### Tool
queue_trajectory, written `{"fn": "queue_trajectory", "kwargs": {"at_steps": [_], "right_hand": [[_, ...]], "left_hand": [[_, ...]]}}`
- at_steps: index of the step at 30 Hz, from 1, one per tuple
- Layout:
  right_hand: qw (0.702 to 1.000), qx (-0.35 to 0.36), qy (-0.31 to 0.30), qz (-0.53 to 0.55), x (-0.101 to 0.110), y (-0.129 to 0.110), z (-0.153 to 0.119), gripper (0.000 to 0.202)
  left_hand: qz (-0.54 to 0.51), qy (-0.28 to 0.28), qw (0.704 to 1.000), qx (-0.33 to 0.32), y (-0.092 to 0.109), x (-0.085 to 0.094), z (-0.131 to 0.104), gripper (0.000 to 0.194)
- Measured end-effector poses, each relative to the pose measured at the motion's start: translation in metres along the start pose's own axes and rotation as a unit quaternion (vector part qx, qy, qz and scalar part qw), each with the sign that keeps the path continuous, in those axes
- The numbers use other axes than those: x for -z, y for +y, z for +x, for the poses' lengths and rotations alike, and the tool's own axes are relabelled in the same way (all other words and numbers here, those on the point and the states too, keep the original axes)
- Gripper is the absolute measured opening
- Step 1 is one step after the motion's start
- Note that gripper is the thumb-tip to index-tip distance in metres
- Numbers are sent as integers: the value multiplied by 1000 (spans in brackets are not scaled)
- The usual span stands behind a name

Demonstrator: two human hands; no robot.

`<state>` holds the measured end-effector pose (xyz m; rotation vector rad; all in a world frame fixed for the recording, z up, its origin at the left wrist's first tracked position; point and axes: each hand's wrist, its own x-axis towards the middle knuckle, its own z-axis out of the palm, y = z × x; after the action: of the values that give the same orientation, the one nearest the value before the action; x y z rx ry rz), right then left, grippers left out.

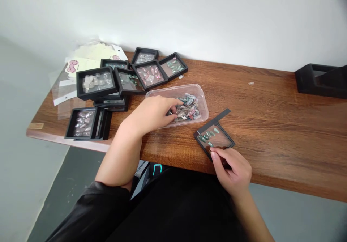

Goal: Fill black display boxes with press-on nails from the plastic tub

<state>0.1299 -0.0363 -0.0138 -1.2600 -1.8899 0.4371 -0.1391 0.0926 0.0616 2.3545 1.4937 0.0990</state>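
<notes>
My left hand (pixel 159 111) reaches over the near left side of a clear plastic tub (pixel 204 102) of mixed press-on nails (pixel 189 106). Its thumb and forefinger are apart among the nails, and nothing shows held between them; the other fingers are mostly hidden. At the table's front edge, my right hand (pixel 234 168) has thumb and forefinger pinched on a small press-on nail (pixel 210 144) over a black-framed display case (pixel 222 140). Several green nails lie in a row on its clear film. A black strip (pixel 223 114) sticks out past the case's far edge.
Black display cases with nails (pixel 99 83) are stacked at the left, with more (pixel 150 73) behind the tub. Printed cards and clear sleeves (pixel 89 55) lie at the back left. A black frame stack (pixel 320 81) stands far right; a small clear piece (pixel 251 83) lies near the wall.
</notes>
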Motion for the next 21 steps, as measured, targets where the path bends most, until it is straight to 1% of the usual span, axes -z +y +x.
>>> {"fn": "queue_trajectory", "kwargs": {"at_steps": [2, 4, 7, 9, 12, 16, 19, 21], "right_hand": [[1000, 1, 0, 1, 0, 0, 0, 20], [1000, 3, 2, 1, -1, 1, 0, 21], [1000, 5, 4, 1, -1, 1, 0, 21], [1000, 5, 2, -1, 0, 1, 0, 21], [1000, 3, 3, -2, 0, 0, -2, 21], [1000, 0, 4, -4, 0, 0, -2, 22], [1000, 1, 2, -7, 0, 0, -2, 21], [1000, 1, 0, -7, 0, 0, -1, 21]], "left_hand": [[-18, 40, 999, -8, 0, 0, 1, 40], [-34, 105, 994, -18, 0, 1, 1, 39], [-30, 206, 977, -35, 0, 4, -2, 34], [-29, 244, 968, -53, -1, 5, -3, 33], [-27, 258, 963, -80, -3, 6, -3, 33], [8, 266, 958, -105, -4, 9, -2, 28], [9, 267, 958, -105, -6, 11, -1, 29], [4, 258, 962, -94, -8, 11, -1, 32]]}}
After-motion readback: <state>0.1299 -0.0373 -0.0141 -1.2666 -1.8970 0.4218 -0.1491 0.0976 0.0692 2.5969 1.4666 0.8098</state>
